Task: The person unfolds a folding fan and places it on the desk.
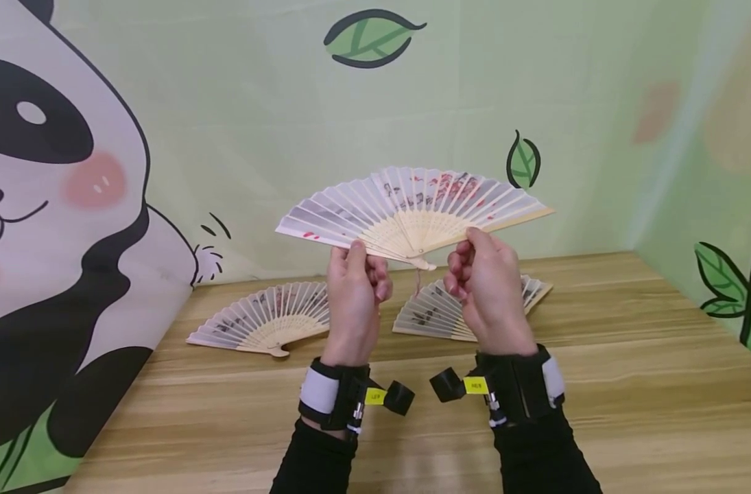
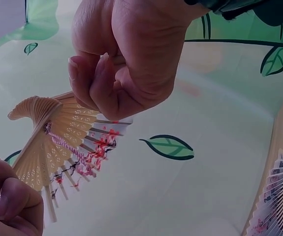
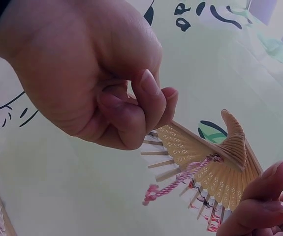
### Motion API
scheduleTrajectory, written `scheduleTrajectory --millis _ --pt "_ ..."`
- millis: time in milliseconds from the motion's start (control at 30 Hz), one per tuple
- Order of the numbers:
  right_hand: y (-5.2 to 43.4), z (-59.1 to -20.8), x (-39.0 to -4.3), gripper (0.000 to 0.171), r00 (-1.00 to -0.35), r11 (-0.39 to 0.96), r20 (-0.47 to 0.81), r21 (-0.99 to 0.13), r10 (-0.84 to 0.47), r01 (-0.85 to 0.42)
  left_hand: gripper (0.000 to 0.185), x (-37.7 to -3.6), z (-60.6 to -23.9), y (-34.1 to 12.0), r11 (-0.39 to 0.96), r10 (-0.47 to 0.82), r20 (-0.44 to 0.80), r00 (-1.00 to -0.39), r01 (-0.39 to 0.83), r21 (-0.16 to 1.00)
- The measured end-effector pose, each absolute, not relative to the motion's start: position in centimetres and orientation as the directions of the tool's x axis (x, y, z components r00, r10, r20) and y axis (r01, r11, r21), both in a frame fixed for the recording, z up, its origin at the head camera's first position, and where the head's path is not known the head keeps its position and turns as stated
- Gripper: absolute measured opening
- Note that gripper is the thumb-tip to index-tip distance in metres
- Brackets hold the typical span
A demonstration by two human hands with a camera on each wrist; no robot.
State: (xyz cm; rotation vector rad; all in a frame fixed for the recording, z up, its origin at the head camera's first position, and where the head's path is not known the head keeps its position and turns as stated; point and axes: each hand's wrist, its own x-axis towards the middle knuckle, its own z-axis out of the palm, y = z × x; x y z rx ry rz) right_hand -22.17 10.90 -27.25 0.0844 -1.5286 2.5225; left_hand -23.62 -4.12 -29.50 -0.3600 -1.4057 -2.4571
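Up high, open paper fan (image 1: 412,206), bamboo ribs, red print, pink cord (image 3: 178,182).

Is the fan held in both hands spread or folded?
Spread. The held fan shows its ribs fanned wide, left hand and right hand each pinching an outer rib.

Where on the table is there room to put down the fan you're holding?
The near table in front of both wrists is bare, and so is the right side past the right fan. The back middle is crowded: the left fan and right fan lie there, under the held fan.
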Motion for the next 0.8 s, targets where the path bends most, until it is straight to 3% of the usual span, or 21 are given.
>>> scheduleTrajectory --millis 800 --pt "10.42 -27.11 -22.05 0.025 -0.974 -0.454 0.138 -0.867 0.178 -0.206 0.011 -23.53 -29.28 -4.21 -0.478 -0.139 0.359 -0.923 0.380 0.792"
